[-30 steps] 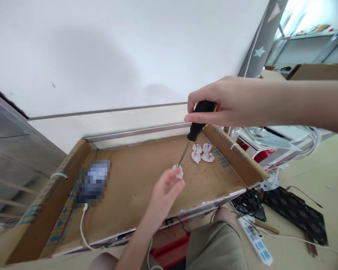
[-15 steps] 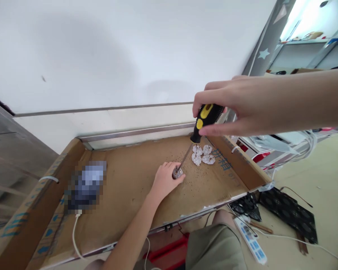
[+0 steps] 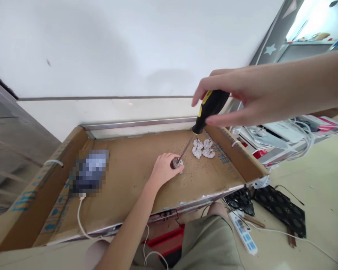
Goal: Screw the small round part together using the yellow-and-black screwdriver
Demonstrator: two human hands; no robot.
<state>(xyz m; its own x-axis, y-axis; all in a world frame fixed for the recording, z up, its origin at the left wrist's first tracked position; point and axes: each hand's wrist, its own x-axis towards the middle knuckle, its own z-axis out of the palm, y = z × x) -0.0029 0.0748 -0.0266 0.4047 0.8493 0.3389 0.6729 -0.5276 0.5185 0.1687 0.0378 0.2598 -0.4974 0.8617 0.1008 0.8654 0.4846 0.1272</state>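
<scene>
Here's the clear plastic piece [image 3: 180,168], just right of the middle of the cardboard tray [image 3: 124,168], and the left hand [image 3: 163,167] has it pinned between thumb and fingers! Slanting down to it comes the black-and-yellow screwdriver [image 3: 212,110], tip right at the piece, its upper end held loosely in the right hand [image 3: 228,93], thumb against one side. Towards the far right corner, four more clear pieces [image 3: 208,153] huddle close together. Near the left edge lies a blurred-out object [image 3: 90,170], a white cable [image 3: 80,219] trailing from it towards the near edge. Beyond that edge, rightwards, a power strip [image 3: 243,232] sits on the floor [image 3: 312,187].
</scene>
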